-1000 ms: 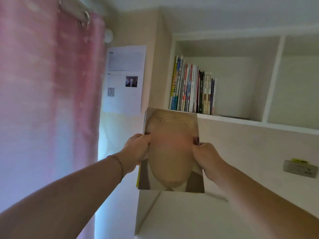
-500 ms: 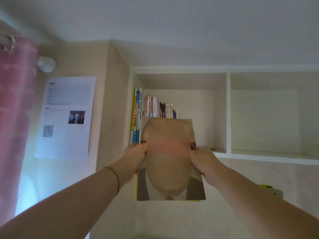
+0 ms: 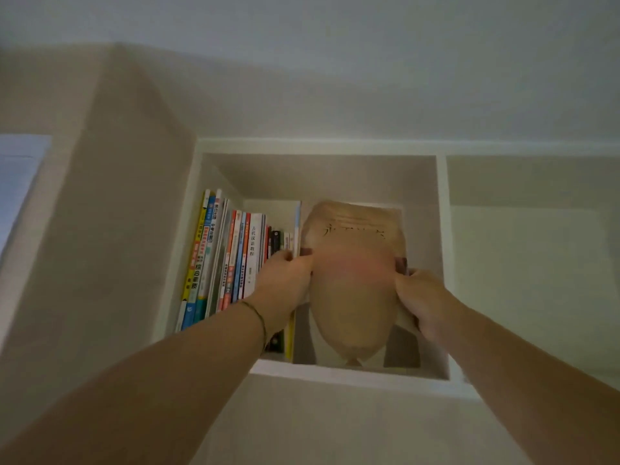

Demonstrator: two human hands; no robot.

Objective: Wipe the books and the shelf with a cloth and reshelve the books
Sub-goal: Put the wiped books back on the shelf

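Observation:
I hold a large book with a tan cover upright, raised inside the left compartment of the high white shelf. My left hand grips the book's left edge and my right hand grips its right edge. A thinner yellow-edged book sits behind it in the same grip. A row of upright books with coloured spines fills the left part of the compartment, just left of the held book. No cloth is in view.
A white divider separates this compartment from another one to the right. The ceiling is close above. A beige wall column stands left of the shelf, with a paper sheet at the far left edge.
Both hands have lifted the book up and forward, from below the shelf into the compartment beside the row of books. The view has tilted upward; the pink curtain has left the frame.

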